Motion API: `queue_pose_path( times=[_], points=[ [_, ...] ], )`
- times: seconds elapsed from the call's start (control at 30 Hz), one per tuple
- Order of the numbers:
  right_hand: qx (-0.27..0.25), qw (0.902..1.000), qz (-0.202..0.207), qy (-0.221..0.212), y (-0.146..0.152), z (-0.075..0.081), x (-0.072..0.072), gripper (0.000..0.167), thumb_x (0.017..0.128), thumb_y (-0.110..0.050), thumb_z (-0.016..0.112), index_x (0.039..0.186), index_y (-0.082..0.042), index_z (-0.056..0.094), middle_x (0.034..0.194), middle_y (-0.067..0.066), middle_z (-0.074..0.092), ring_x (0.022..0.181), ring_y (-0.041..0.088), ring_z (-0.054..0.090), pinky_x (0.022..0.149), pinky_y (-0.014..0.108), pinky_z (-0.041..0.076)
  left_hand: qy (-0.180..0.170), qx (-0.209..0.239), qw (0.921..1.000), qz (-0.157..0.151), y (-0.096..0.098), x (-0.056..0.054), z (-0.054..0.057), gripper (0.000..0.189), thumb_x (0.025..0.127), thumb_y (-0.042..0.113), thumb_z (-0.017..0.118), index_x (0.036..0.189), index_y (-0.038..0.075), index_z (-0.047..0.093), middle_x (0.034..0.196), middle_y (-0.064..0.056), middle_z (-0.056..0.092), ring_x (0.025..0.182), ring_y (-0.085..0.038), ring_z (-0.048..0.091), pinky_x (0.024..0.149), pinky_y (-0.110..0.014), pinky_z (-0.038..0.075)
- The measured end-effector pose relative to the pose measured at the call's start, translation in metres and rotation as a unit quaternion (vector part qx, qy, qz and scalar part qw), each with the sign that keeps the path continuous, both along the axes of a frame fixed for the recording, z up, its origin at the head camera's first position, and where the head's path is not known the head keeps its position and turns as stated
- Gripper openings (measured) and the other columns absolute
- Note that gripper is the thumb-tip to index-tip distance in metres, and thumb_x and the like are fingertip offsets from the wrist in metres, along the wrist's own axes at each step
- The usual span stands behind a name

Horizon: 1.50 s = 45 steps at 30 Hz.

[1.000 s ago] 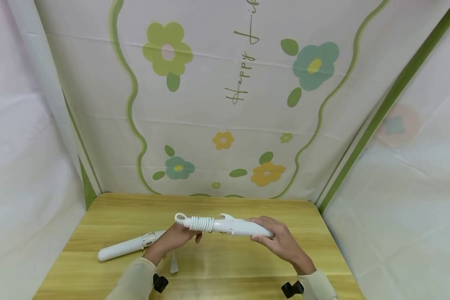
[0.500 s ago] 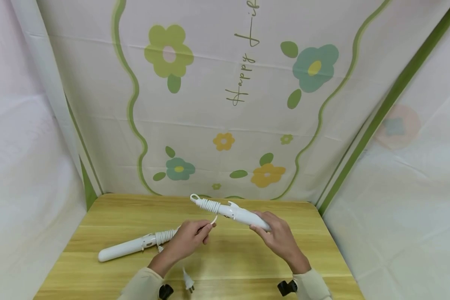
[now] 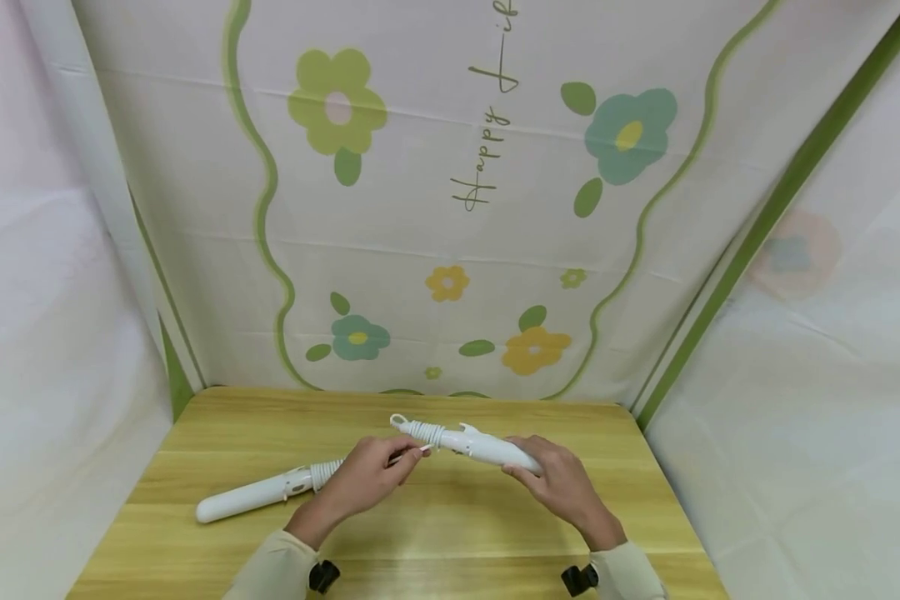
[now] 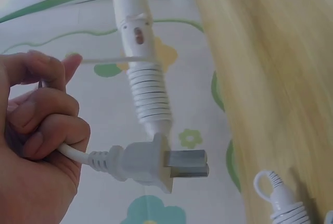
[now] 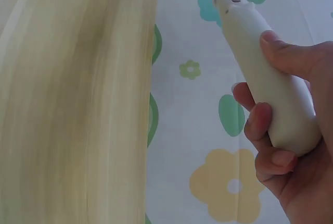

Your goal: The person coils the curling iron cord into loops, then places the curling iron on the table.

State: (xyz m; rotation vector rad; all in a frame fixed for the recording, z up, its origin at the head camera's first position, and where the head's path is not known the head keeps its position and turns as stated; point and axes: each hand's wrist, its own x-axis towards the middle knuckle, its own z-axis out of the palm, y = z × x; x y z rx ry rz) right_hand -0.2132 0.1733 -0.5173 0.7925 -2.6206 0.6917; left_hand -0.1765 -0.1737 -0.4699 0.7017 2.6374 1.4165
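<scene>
My right hand (image 3: 564,482) grips a white curling iron (image 3: 487,449) by its thick rounded end, thumb on one side and fingers round the other. The iron is held above the table, its thin end pointing left. Several turns of white cord (image 4: 151,94) are wound round that thin end. My left hand (image 3: 363,473) pinches the loose cord length (image 4: 109,60) close to the coil. From its curled fingers in the left wrist view sticks a two-pin plug (image 4: 143,162). In the head view the plug is hidden.
A second white curling iron (image 3: 247,497) lies on the wooden table (image 3: 457,533) at the left, its cord coiled; my left hand and forearm cover part of it. A flower-printed cloth (image 3: 405,250) stands behind the table, and plain cloth walls rise at both sides.
The left hand came out from behind the iron to its front, drawing the cord. The iron tilted up at its thin end, then dropped slightly. The dangling plug has gone from the head view.
</scene>
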Motion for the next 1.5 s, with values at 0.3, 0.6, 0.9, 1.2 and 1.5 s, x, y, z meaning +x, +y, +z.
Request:
queue_pose_path(
  times=[0.3, 0.6, 0.9, 1.2, 1.5],
  points=[
    [-0.018, 0.9924, 0.11, -0.051, -0.006, 0.0, 0.009, 0.038, 0.1, -0.032, 0.08, 0.137, -0.025, 0.074, 0.112, -0.008, 0.078, 0.085, -0.001, 0.063, 0.07, 0.026, 0.054, 0.05, -0.049, 0.9975, -0.01, -0.013, -0.011, 0.008, 0.028, 0.117, 0.029, 0.053, 0.115, 0.015, 0.077, 0.07, 0.01, 0.06, 0.053, 0.0, 0.041, 0.059, -0.025, 0.045],
    [-0.075, 0.9637, 0.243, -0.082, -0.008, 0.018, 0.016, 0.044, 0.099, -0.016, 0.081, 0.142, -0.02, 0.07, 0.121, 0.002, 0.078, 0.089, 0.002, 0.065, 0.072, 0.025, 0.056, 0.074, -0.054, 0.9955, -0.023, -0.029, -0.02, 0.01, 0.022, 0.116, 0.029, 0.056, 0.108, 0.022, 0.075, 0.071, 0.016, 0.057, 0.057, 0.002, 0.042, 0.073, -0.026, 0.05],
    [-0.092, 0.9546, 0.265, -0.1, -0.009, 0.033, 0.021, 0.046, 0.1, -0.012, 0.08, 0.144, -0.021, 0.069, 0.122, -0.001, 0.077, 0.091, 0.004, 0.066, 0.075, 0.027, 0.058, -0.036, 0.057, 0.9939, -0.087, -0.046, -0.027, -0.005, 0.028, 0.117, 0.028, 0.053, 0.111, 0.017, 0.078, 0.076, -0.008, 0.065, 0.054, -0.003, 0.036, 0.059, -0.026, 0.045],
    [-0.119, 0.9488, 0.282, -0.079, -0.014, 0.04, 0.017, 0.048, 0.096, -0.006, 0.082, 0.141, -0.016, 0.07, 0.119, 0.004, 0.078, 0.09, 0.005, 0.066, 0.073, 0.027, 0.059, -0.093, 0.126, 0.9786, -0.133, -0.053, -0.03, -0.018, 0.032, 0.118, 0.021, 0.051, 0.117, 0.003, 0.078, 0.081, -0.01, 0.065, 0.057, -0.001, 0.039, 0.054, -0.026, 0.04],
    [-0.156, 0.9682, 0.192, -0.04, -0.018, 0.037, 0.013, 0.05, 0.093, -0.003, 0.083, 0.141, -0.014, 0.072, 0.116, 0.005, 0.079, 0.09, 0.007, 0.068, 0.073, 0.029, 0.058, -0.11, 0.124, 0.9841, -0.064, -0.029, -0.013, -0.028, 0.032, 0.116, 0.027, 0.054, 0.11, 0.003, 0.075, 0.078, 0.003, 0.06, 0.065, -0.004, 0.046, 0.061, -0.024, 0.04]
  ],
)
